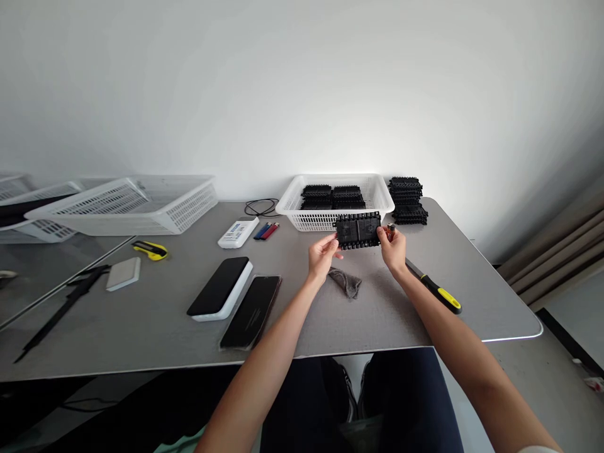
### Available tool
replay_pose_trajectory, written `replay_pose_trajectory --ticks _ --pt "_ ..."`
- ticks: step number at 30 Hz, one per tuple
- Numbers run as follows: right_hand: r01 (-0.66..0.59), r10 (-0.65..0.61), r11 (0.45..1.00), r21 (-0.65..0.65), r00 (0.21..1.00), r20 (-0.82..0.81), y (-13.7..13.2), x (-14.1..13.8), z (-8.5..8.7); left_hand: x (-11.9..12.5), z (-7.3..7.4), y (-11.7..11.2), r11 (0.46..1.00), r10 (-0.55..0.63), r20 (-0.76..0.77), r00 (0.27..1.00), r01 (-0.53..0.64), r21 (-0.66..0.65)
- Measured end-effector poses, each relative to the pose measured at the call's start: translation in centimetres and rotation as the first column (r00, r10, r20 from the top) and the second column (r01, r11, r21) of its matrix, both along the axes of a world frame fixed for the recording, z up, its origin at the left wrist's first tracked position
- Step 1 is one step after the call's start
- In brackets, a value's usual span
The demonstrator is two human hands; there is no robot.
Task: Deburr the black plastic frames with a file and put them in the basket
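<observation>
A flat black plastic part (358, 231) with toothed edges is held up above the table in front of the white basket. My left hand (323, 257) pinches its left end between thumb and fingers. Its right end is gripped by my right hand (391, 246). A small dark and orange object (391, 231) also shows among the right fingers, too small to make out. Below the part, a crumpled grey cloth (346, 282) lies on the table. Similar black parts (333, 196) fill part of the white basket (315, 222), and more form a stack (408, 200) to its right.
A yellow-and-black handled tool (438, 292) lies beside my right forearm. Leftward are a black-topped white box (221, 286), a dark flat phone-like slab (251, 311), two lighters (267, 231), a white device (238, 232), a cable (261, 206), a yellow cutter (151, 250), calipers (61, 308) and white baskets (189, 204).
</observation>
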State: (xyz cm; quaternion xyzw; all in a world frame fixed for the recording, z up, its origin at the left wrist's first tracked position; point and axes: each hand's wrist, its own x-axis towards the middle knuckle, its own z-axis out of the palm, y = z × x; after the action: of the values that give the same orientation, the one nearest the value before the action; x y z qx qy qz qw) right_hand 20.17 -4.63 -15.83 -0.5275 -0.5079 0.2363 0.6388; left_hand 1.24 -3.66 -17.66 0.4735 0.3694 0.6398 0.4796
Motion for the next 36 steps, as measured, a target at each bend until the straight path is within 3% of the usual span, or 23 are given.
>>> replay_pose_trajectory --ticks 36 --pt "0.014 -0.014 1.0 0.006 1.0 0.003 0.0 -0.1 0.0 -0.4 -1.3 0.8 0.997 -0.019 -0.096 0.995 0.026 0.072"
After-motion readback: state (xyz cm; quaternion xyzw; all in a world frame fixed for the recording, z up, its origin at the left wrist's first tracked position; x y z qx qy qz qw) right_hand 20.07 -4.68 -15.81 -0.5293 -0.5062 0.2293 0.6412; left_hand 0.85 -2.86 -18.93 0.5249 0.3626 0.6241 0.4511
